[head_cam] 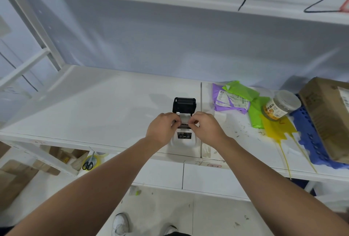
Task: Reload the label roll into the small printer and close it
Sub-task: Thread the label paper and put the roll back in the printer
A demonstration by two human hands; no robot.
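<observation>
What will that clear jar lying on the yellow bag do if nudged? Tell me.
The jar lies tilted on its side, so it would probably roll, though the crumpled yellow bag under it might slow it. It looks like thin clear plastic, likely light. The blue crate beside it would probably stop a roll that way.

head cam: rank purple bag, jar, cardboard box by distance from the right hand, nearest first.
From the right hand, all three lie to its right on the shelf:
1. Purple bag, just right of the printer.
2. Jar, farther right, lying on yellow and green bags.
3. Cardboard box, at the far right edge.
</observation>
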